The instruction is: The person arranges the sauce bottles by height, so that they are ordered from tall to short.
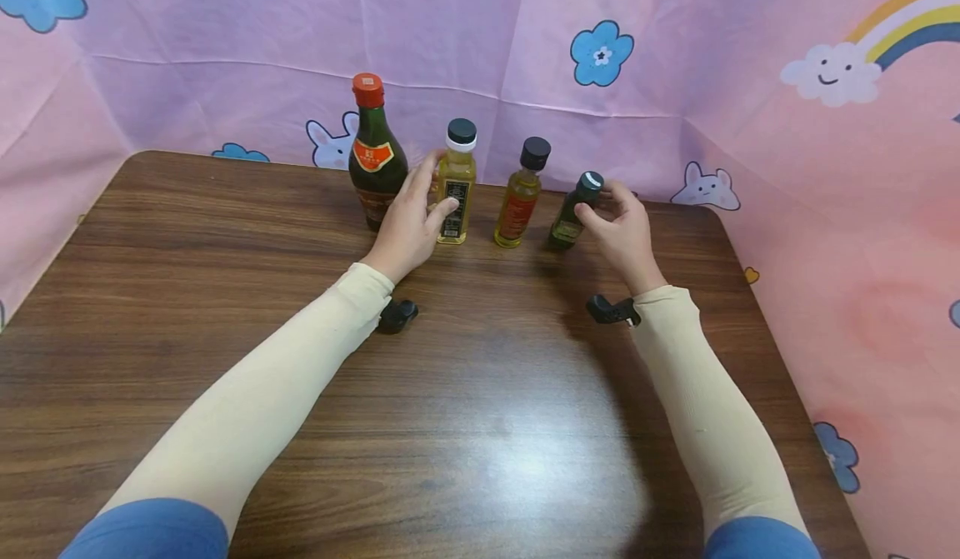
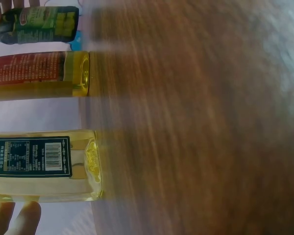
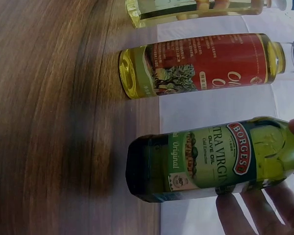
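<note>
My left hand grips a clear, square-sided bottle of pale yellow oil with a dark cap, thumb across its front. Its fingertips lie along the bottle's left side in the left wrist view. With my right hand I hold a small dark green olive oil bottle near its neck; it leans to the right. Whether its base touches the table cannot be told. Between the two stands an oil bottle with a red label and black cap, untouched by either hand.
A tall dark bottle with a red cap stands just left of my left hand, partly hidden by it. All the bottles are near the back of the wooden table. A patterned cloth hangs behind. Small black devices sit at both wrists.
</note>
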The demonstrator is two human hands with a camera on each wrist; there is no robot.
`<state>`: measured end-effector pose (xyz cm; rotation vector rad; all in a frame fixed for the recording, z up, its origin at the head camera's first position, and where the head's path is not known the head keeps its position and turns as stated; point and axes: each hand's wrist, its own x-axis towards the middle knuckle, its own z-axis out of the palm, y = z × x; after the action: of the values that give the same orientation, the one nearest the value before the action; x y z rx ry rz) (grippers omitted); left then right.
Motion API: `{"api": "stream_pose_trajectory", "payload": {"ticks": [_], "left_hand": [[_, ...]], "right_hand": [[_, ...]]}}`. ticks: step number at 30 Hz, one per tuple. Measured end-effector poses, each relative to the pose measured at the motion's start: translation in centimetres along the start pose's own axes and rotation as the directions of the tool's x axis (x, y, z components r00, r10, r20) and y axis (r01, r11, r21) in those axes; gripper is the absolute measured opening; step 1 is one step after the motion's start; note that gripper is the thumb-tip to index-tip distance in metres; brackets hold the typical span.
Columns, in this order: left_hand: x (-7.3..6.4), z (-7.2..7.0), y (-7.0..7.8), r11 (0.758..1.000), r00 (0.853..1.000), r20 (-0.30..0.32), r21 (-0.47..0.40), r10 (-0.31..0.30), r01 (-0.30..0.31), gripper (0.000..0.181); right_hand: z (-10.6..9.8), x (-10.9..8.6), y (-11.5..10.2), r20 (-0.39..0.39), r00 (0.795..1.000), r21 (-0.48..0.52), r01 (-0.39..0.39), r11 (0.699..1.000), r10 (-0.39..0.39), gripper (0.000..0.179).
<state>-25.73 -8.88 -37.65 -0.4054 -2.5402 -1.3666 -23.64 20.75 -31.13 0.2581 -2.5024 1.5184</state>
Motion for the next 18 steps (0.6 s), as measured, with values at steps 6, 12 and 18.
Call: {"api": "stream_pose_trajectory", "payload": {"ticks": [6,12,18], "left_hand": [[-0.1,0.0,0.0,1.000,1.000,-0.005,-0.005,0.005,-0.005,0.071],[-0.1,0.1,-0.1,1.000,1.000,-0.016,0.000,0.005,-0.005,0.071],[-0.1,0.3,-0.3,1.000,1.000,-0.028,0.018,0.007,-0.006,0.070]], "right_hand": [[0.5,0.8,2.1,0.024,0.999,-0.006,-0.032,0.999,0.032,0.035],[0.6,1.9,4.9,0.045,0.997,0.025,-0.065,0.998,0.063,0.039],[0.8,1.7,5.2,0.041,0.998,0.065,-0.055,0.996,0.053,0.040]]}}
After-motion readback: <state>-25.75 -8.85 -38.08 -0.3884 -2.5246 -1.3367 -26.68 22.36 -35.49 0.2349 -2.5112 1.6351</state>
